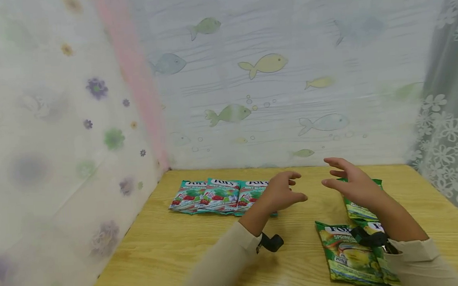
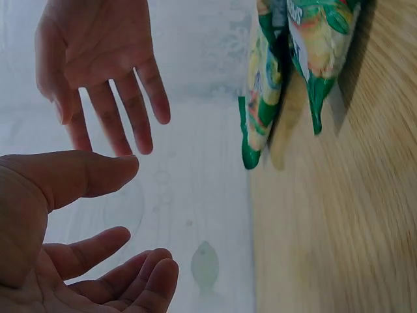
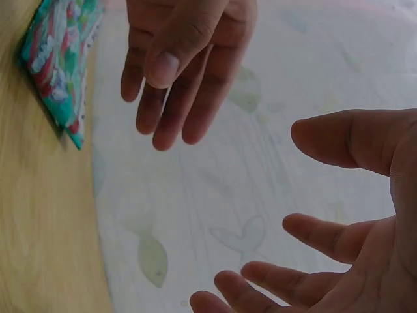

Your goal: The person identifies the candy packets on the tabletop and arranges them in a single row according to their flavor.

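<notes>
Both hands hover over the table with relaxed, spread fingers and nothing held. The left hand (image 1: 280,193) is in front of the teal Fox's mint candy bags (image 1: 220,197), hiding part of the rightmost one. Three of these bags overlap in a row at the back left. Across from it, the right hand (image 1: 353,186) overlaps a green Fox's candy bag (image 1: 358,211) at the right. Nearer the front lies another green bag (image 1: 349,255), with one more partly hidden beneath the right wrist. In the left wrist view, green bags (image 2: 264,98) lie beyond the facing hands.
The wooden table (image 1: 157,250) meets a fish-patterned curtain (image 1: 265,98) at its back edge. A flower-patterned sheet (image 1: 58,139) hangs at the left, and white flower lace (image 1: 442,140) hangs at the right. Each wrist wears a black strap.
</notes>
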Available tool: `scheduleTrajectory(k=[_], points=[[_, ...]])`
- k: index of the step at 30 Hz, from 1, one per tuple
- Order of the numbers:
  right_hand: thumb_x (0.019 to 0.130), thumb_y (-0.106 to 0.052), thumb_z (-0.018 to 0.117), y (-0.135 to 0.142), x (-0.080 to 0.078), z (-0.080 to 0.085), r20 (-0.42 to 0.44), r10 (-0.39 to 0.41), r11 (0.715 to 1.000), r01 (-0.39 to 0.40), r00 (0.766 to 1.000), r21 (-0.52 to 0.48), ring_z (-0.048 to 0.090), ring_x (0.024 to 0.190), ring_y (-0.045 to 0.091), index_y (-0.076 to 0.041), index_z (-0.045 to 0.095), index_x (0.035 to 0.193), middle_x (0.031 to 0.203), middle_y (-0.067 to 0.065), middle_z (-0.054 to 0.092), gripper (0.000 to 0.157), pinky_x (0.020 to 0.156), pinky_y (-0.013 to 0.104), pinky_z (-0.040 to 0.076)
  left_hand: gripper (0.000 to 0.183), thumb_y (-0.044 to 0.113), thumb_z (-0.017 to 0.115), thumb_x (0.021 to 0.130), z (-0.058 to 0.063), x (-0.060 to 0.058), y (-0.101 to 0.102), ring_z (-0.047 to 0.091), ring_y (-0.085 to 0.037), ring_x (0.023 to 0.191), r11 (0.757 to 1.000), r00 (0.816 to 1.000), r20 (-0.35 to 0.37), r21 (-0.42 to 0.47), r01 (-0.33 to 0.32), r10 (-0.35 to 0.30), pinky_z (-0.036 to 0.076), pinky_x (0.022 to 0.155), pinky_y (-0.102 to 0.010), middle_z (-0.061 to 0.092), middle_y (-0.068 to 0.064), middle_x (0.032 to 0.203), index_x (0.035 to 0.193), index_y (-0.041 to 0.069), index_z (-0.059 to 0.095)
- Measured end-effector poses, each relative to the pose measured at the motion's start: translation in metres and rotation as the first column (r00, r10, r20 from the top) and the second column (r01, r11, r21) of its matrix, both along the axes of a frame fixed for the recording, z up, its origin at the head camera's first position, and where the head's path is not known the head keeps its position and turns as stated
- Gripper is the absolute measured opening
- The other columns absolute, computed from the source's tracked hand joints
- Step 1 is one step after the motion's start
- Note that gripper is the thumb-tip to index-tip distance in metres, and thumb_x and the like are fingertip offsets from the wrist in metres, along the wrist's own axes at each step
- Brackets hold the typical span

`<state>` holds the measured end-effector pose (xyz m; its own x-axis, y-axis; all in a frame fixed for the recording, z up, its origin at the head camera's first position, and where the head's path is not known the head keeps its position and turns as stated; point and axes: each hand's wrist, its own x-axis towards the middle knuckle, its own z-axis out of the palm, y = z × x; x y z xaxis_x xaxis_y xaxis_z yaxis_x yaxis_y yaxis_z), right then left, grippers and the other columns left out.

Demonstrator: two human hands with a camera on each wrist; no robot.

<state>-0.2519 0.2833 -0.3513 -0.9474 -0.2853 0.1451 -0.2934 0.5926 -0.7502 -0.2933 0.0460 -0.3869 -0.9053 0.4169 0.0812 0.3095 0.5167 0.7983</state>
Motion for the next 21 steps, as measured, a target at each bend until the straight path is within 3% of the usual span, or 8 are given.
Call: scheduleTrajectory(k=[7, 12, 17, 21], points=[[0.108, -0.038, 0.055, 0.039, -0.008, -0.006, 0.023, -0.066, 0.998, 0.066, 0.998, -0.009, 0.028, 0.145, 0.062, -0.006, 0.018, 0.166, 0.165, 0.036, 0.019, 0.076, 0.099, 0.073, 0.046, 0.058, 0.027, 0.084, 0.088, -0.004, 0.000, 0.050, 0.062, -0.013, 0.121, 0.993, 0.991, 0.132, 0.115, -0.035, 0.020, 0.059, 0.086, -0.032, 0.065, 0.005, 0.132, 0.140, 0.023, 0.061], [0.109, -0.044, 0.052, 0.058, -0.013, -0.013, 0.057, -0.110, 0.994, 0.110, 0.992, 0.012, 0.027, 0.143, 0.065, -0.001, 0.016, 0.165, 0.162, 0.040, 0.018, 0.080, 0.100, 0.076, 0.042, 0.053, 0.023, 0.084, 0.087, -0.013, 0.004, 0.079, 0.065, -0.016, 0.114, 0.981, 0.976, 0.213, 0.178, -0.076, 0.037, 0.059, 0.084, -0.034, 0.065, 0.003, 0.128, 0.136, 0.020, 0.064], [0.109, -0.048, 0.047, 0.077, -0.020, -0.018, 0.095, -0.152, 0.987, 0.147, 0.984, 0.061, 0.028, 0.137, 0.068, 0.003, 0.013, 0.164, 0.160, 0.045, 0.016, 0.082, 0.093, 0.074, 0.044, 0.051, 0.023, 0.083, 0.088, -0.026, 0.011, 0.104, 0.066, -0.020, 0.106, 0.980, 0.958, 0.273, 0.148, -0.129, 0.085, 0.059, 0.082, -0.037, 0.065, 0.003, 0.128, 0.135, 0.019, 0.064], [0.110, -0.048, 0.043, 0.095, -0.022, -0.024, 0.145, -0.160, 0.986, 0.151, 0.976, 0.067, 0.028, 0.135, 0.069, 0.008, 0.011, 0.162, 0.157, 0.049, 0.013, 0.083, 0.094, 0.072, 0.045, 0.055, 0.025, 0.083, 0.088, -0.030, 0.014, 0.119, 0.067, -0.019, 0.106, 0.987, 0.951, 0.287, 0.079, -0.142, 0.114, 0.059, 0.083, -0.038, 0.065, 0.006, 0.130, 0.139, 0.020, 0.062]])
